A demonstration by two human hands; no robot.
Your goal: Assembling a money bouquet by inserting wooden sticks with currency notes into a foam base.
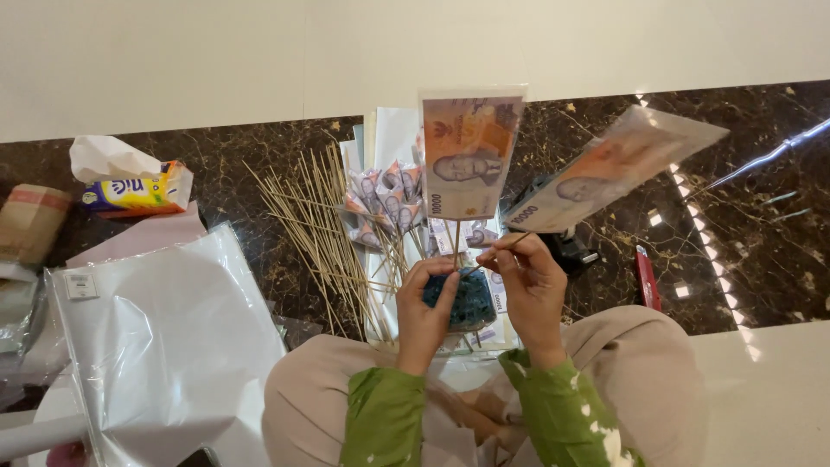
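My left hand (425, 307) grips a dark blue-green foam ball (471, 301) held over my lap. One banknote in a clear sleeve (469, 154) stands upright on a thin stick planted in the ball. My right hand (529, 281) pinches the stick of a second sleeved banknote (605, 171), which tilts to the right, its lower end at the ball. Both sleeves are green with white specks.
A loose fan of thin wooden skewers (322, 220) lies on the dark marble floor (761, 233). Behind the ball sits a pile of folded banknotes on sticks (385, 203). Clear plastic sheets (160, 337) lie at left, a tissue pack (134, 188) at far left, a red cutter (647, 277) at right.
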